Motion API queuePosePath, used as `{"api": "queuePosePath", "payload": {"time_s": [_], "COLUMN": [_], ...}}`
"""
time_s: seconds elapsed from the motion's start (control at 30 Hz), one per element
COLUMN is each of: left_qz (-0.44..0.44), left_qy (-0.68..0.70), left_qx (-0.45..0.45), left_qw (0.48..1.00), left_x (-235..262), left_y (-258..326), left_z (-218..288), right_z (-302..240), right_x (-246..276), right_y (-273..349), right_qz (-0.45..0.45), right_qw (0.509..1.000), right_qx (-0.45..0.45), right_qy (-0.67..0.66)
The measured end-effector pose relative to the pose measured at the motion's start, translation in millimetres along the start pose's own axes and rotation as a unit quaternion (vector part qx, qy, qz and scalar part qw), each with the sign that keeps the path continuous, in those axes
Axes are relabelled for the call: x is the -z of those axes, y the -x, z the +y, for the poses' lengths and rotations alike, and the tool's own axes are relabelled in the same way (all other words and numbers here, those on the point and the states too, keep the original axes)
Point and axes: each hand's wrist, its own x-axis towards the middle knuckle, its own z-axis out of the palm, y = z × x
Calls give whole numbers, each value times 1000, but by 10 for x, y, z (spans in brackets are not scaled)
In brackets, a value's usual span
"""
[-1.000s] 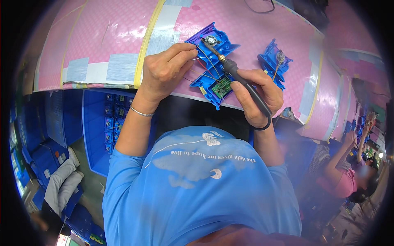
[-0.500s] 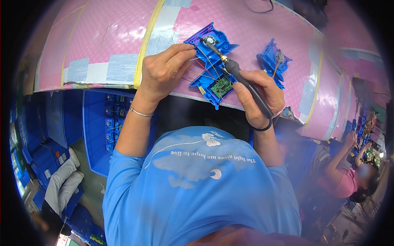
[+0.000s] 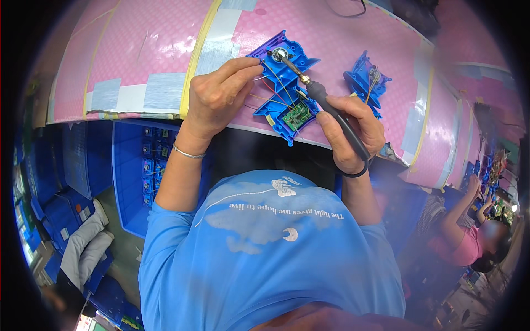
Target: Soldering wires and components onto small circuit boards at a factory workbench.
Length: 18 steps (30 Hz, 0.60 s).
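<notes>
My right hand (image 3: 356,132) is closed around the dark handle of a soldering iron (image 3: 315,90), its tip over the small round metal speaker (image 3: 280,54) in a blue plastic housing (image 3: 297,60). Whether the tip touches cannot be told. At the housing's left edge, my left hand (image 3: 223,94) pinches what looks like a thin wire at its fingertips. Red, yellow and white wires run between there and a green circuit board (image 3: 296,116), which sits in the housing's nearer part.
Right of my work lies another blue housing piece (image 3: 367,80) with wires. Pink matting with taped strips covers the table (image 3: 143,49). Below its edge at left stands a blue crate (image 3: 127,187) holding several similar parts. A co-worker in pink (image 3: 464,245) is at the right.
The soldering iron's tip has moved slightly right, from the speaker's left edge to over its middle. My right hand has shifted slightly right and down. My left hand stays nearly still.
</notes>
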Motion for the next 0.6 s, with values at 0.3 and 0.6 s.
{"api": "queuePosePath", "payload": {"time_s": [0.3, 0.6], "left_qz": [-21, -13], "left_qy": [-8, 3], "left_qx": [-26, -47], "left_qw": [999, 999], "left_x": [5, -87], "left_y": [-115, -92], "left_z": [106, 49], "right_z": [20, 23], "right_x": [39, 37], "right_y": [17, -7], "right_qz": [-6, -26], "right_qw": [1000, 1000], "right_qx": [9, 7], "right_qy": [-3, -7]}}
